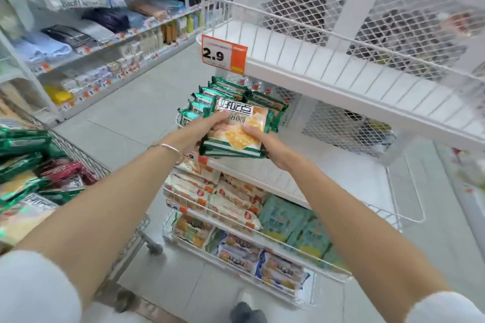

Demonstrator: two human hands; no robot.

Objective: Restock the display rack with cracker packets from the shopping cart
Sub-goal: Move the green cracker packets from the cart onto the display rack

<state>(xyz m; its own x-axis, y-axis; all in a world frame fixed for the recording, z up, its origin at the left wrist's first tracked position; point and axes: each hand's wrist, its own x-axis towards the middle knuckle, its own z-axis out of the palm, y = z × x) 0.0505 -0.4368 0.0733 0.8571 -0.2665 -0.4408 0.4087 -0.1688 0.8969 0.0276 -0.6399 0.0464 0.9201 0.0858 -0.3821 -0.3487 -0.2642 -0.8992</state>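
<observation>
Aisle floor (141,113) grey tile; white wire display rack (328,60), shopping cart (78,155) alongside; left hand (200,131) and right hand (265,140) grip green cracker packets (236,134).

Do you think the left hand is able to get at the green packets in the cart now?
Probably not yet: the left hand grips the packet stack together with the right hand. The cart packets lie uncovered beside that arm, so once freed, its way looks open.
</observation>
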